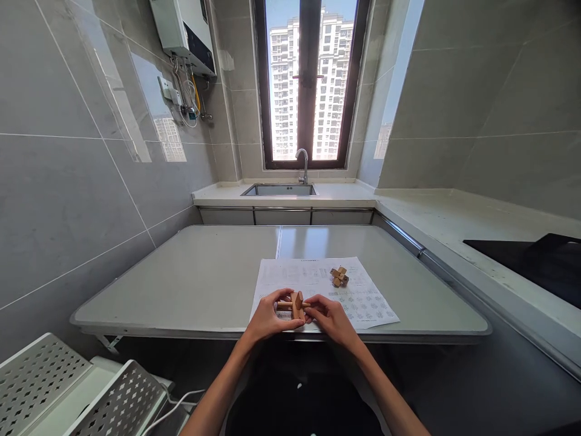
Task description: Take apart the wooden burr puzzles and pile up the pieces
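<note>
Between my hands, just above the near edge of the table, is a partly joined wooden burr puzzle (297, 306) made of light brown sticks. My left hand (271, 316) is closed around its left side, thumb below and fingers above. At its right side, the fingertips of my right hand (330, 318) pinch a thin stick end that juts out. A second wooden burr puzzle (339, 277), its pieces interlocked, rests on the printed sheet (290, 269) beyond my right hand. Small drawings of shapes cover the sheet. My fingers hide some of the held pieces.
The pale folding table (181, 281) spans the space before me. Behind it are a counter with a sink (279, 190) and a faucet (303, 165). A black object (531, 260) lies on the right counter. A perforated white rack (122, 399) and a cable (170, 412) are at lower left.
</note>
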`<state>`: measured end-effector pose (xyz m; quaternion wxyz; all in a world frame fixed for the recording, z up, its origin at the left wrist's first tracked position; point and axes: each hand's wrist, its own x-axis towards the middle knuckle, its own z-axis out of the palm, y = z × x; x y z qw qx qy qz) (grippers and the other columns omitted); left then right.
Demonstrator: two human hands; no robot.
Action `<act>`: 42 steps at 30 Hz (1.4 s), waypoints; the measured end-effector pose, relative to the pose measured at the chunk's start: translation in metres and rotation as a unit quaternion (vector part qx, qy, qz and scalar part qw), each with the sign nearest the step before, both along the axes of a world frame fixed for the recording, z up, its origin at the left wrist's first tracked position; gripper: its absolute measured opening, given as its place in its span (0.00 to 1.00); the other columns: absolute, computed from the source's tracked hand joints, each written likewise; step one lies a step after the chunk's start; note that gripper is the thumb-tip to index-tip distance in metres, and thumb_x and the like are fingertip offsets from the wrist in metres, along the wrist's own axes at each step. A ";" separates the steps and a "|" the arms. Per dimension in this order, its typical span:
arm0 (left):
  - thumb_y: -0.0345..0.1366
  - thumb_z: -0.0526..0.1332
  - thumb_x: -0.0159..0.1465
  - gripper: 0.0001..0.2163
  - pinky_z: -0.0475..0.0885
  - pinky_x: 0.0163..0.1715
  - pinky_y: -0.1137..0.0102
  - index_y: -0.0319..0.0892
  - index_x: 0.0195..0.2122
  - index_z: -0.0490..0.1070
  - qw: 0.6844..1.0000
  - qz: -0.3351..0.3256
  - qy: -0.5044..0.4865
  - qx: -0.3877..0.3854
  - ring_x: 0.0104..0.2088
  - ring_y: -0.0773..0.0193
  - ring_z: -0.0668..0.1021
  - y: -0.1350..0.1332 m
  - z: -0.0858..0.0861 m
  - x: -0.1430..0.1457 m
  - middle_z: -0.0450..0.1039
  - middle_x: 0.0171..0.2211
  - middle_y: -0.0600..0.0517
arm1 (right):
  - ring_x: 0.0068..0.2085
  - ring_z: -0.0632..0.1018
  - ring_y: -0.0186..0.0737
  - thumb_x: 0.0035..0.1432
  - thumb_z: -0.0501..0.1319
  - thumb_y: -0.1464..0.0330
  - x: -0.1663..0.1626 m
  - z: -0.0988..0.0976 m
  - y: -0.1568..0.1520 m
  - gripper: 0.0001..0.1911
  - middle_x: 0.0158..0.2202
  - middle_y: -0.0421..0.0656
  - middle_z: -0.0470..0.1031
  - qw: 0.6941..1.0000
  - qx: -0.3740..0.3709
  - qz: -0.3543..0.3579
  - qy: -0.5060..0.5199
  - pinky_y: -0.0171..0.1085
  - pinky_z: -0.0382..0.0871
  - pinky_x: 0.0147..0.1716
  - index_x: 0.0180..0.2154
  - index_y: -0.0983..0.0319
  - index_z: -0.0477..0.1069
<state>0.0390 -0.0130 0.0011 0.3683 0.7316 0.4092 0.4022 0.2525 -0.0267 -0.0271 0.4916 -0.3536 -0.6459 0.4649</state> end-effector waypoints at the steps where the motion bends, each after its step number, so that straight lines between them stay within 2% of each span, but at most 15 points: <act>1: 0.39 0.78 0.47 0.32 0.77 0.53 0.53 0.41 0.54 0.74 1.000 0.000 0.000 -0.001 0.50 0.49 0.80 0.000 -0.001 -0.001 0.78 0.48 0.44 | 0.34 0.83 0.46 0.62 0.64 0.51 0.000 0.000 0.000 0.19 0.30 0.44 0.82 1.000 0.000 0.000 -0.001 0.43 0.77 0.39 0.42 0.61 0.75; 6: 0.40 0.77 0.49 0.33 0.77 0.53 0.55 0.40 0.56 0.73 1.000 -0.006 -0.028 -0.011 0.49 0.51 0.80 0.001 0.001 0.001 0.79 0.47 0.44 | 0.34 0.83 0.45 0.62 0.64 0.52 -0.001 0.000 -0.001 0.18 0.30 0.43 0.82 1.000 0.003 0.002 -0.011 0.42 0.75 0.39 0.43 0.60 0.75; 10: 0.42 0.76 0.49 0.34 0.79 0.46 0.59 0.42 0.58 0.72 0.999 0.013 -0.031 -0.013 0.51 0.50 0.78 0.003 0.015 0.008 0.78 0.49 0.43 | 0.34 0.84 0.46 0.62 0.64 0.51 -0.001 -0.002 -0.001 0.19 0.30 0.44 0.82 1.000 -0.002 -0.006 -0.021 0.41 0.75 0.38 0.42 0.60 0.74; 14: 0.40 0.75 0.51 0.32 0.75 0.50 0.58 0.44 0.57 0.72 0.997 0.038 -0.056 0.038 0.50 0.51 0.79 0.011 0.033 0.014 0.77 0.54 0.44 | 0.34 0.84 0.46 0.62 0.63 0.50 -0.001 -0.005 0.001 0.20 0.30 0.44 0.82 1.000 0.003 -0.007 -0.021 0.41 0.75 0.38 0.42 0.61 0.74; 17: 0.41 0.72 0.55 0.28 0.73 0.49 0.60 0.44 0.57 0.72 0.992 0.080 -0.074 0.066 0.50 0.52 0.79 0.024 0.037 0.010 0.77 0.53 0.44 | 0.33 0.83 0.45 0.62 0.64 0.51 -0.001 -0.006 0.001 0.20 0.30 0.45 0.82 1.000 0.003 -0.009 -0.019 0.42 0.76 0.38 0.43 0.61 0.74; 20: 0.46 0.72 0.55 0.29 0.73 0.48 0.60 0.44 0.56 0.72 0.983 0.162 -0.032 0.081 0.50 0.52 0.80 0.039 0.028 -0.005 0.79 0.49 0.45 | 0.32 0.83 0.44 0.63 0.64 0.52 -0.001 -0.006 0.001 0.19 0.29 0.44 0.82 1.000 0.002 -0.015 -0.023 0.41 0.75 0.38 0.43 0.61 0.73; 23: 0.51 0.73 0.52 0.33 0.74 0.48 0.60 0.41 0.56 0.72 0.967 0.241 0.044 0.068 0.49 0.50 0.80 0.055 0.009 -0.026 0.79 0.50 0.43 | 0.31 0.83 0.44 0.63 0.63 0.52 -0.002 -0.005 0.001 0.19 0.28 0.43 0.82 0.999 -0.001 -0.020 -0.026 0.41 0.75 0.37 0.43 0.61 0.73; 25: 0.53 0.73 0.51 0.33 0.73 0.50 0.60 0.41 0.55 0.72 0.957 0.263 0.098 0.070 0.50 0.50 0.79 0.064 -0.003 -0.038 0.78 0.52 0.43 | 0.31 0.82 0.43 0.63 0.63 0.52 -0.002 -0.004 0.001 0.18 0.28 0.43 0.82 0.999 -0.001 -0.023 -0.027 0.40 0.75 0.37 0.43 0.61 0.73; 29: 0.57 0.70 0.51 0.34 0.71 0.52 0.60 0.41 0.54 0.73 0.936 0.287 0.187 0.084 0.53 0.47 0.78 0.075 -0.018 -0.050 0.78 0.51 0.43 | 0.31 0.82 0.43 0.63 0.64 0.53 -0.002 -0.003 0.000 0.17 0.28 0.42 0.81 0.999 -0.002 -0.023 -0.027 0.40 0.75 0.37 0.43 0.61 0.74; 33: 0.59 0.69 0.51 0.36 0.69 0.52 0.60 0.40 0.54 0.73 0.918 0.294 0.254 0.085 0.54 0.45 0.76 0.081 -0.021 -0.051 0.78 0.50 0.42 | 0.30 0.82 0.42 0.62 0.64 0.54 -0.002 -0.001 -0.001 0.17 0.27 0.42 0.81 1.000 -0.011 -0.021 -0.016 0.39 0.75 0.36 0.42 0.61 0.74; 42: 0.62 0.69 0.48 0.36 0.63 0.55 0.56 0.41 0.51 0.75 0.898 0.309 0.298 0.090 0.58 0.41 0.69 0.086 -0.025 -0.051 0.73 0.56 0.41 | 0.30 0.82 0.42 0.62 0.64 0.52 -0.002 -0.004 0.001 0.19 0.27 0.42 0.81 0.999 -0.011 -0.020 -0.025 0.40 0.75 0.36 0.42 0.61 0.74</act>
